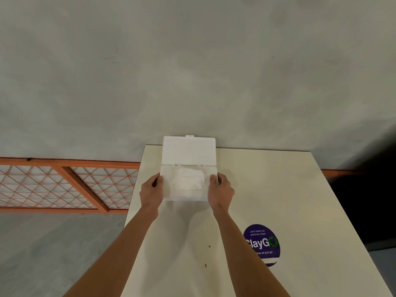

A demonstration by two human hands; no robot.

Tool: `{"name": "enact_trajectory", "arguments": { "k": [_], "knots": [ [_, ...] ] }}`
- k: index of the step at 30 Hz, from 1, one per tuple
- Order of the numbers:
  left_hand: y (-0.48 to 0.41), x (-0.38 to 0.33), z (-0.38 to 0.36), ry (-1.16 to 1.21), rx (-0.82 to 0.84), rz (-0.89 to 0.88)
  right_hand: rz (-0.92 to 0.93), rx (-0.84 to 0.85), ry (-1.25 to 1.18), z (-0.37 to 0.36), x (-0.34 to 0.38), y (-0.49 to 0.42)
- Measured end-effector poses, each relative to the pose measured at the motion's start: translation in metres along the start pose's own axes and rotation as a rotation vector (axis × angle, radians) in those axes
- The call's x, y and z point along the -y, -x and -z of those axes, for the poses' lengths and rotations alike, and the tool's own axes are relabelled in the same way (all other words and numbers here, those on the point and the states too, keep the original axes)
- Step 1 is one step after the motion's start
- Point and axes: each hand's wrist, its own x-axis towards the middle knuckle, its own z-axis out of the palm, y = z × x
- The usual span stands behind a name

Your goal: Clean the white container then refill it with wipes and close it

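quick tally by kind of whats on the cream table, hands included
white plastic container, lid open: 1
pile of white wipes inside it: 1
round purple sticker: 1
hands gripping the container's ends, left hand, right hand: 2
total: 5

Head view, wide-angle. Light was soft, diffuse and moderately bright, with no source in frame. Faint, blurred shadows lay on the table (278, 189) between the forearms, just nearer the viewer than the left hand (151, 190) and right hand (221, 190). Between the hands, the white container (188, 151) and its wipes (188, 182) were nearly washed out, with little texture. Far right of the right hand, a dark area (368, 200) was underexposed. Detail was soft throughout, and the table edges splayed toward the lower corners.
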Motion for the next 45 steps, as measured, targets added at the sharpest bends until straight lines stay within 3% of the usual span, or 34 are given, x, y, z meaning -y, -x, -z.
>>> {"name": "enact_trajectory", "arguments": {
  "k": [20, 28, 35, 39, 45],
  "knots": [
    [0.007, -0.015, -0.012, -0.121, 0.022, -0.037, -0.01, 0.005, 0.03, 0.002, 0.003, -0.002],
    [0.015, -0.02, 0.0, -0.304, 0.078, -0.091, -0.038, 0.07, 0.058, 0.015, 0.015, 0.005],
    [0.041, -0.047, 0.023, -0.577, 0.072, -0.351, 0.109, 0.09, 0.297, 0.043, 0.026, 0.035],
    [0.065, -0.072, 0.041, -0.749, 0.043, -0.555, 0.312, 0.146, 0.549, 0.076, 0.045, 0.057],
    [0.124, -0.138, 0.074, -0.856, -0.03, -0.908, 0.63, -0.057, 0.724, 0.158, 0.104, 0.101]
  ]
}}
